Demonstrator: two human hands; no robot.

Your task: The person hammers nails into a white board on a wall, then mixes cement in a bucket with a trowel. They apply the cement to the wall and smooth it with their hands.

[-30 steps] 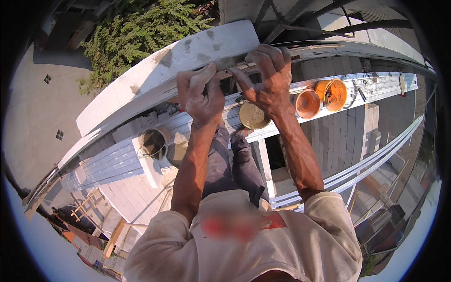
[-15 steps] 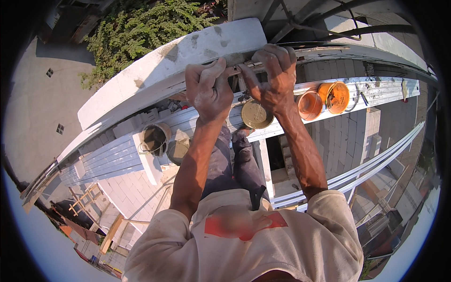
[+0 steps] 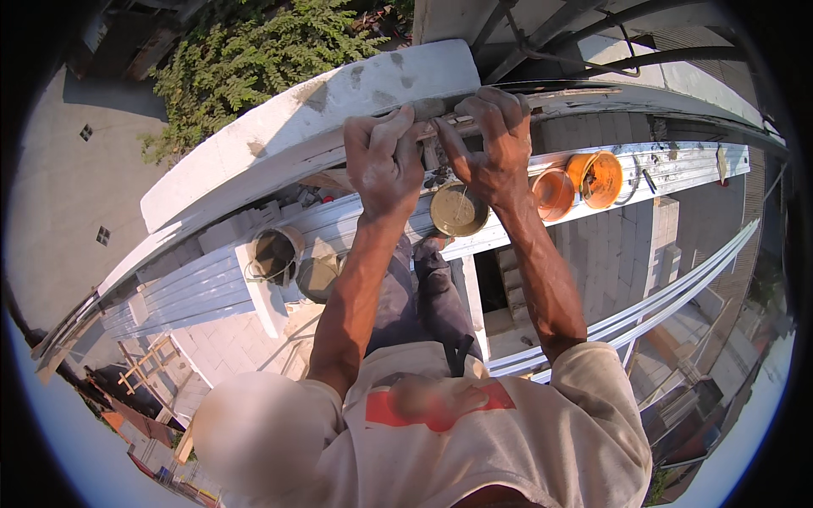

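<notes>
My left hand is raised to the underside of a white concrete ledge, fingers curled against a narrow grey edge. My right hand is just to its right on that edge, fingers bent and thumb reaching toward my left hand; what the fingertips grip is hidden. Below my hands, metal planks bear a bucket of greyish mix, an orange bucket, a salmon bucket and, leftward, a pail beside another container.
My legs stand near the planks, high above pale blockwork. A dark opening shows below. Long metal channels run at the right. Dark pipes cross at the upper right; leafy branches lie beyond the ledge.
My left hand has shifted to the right along the edge, closer to my right hand, which has moved only slightly. Both keep their curled grip.
</notes>
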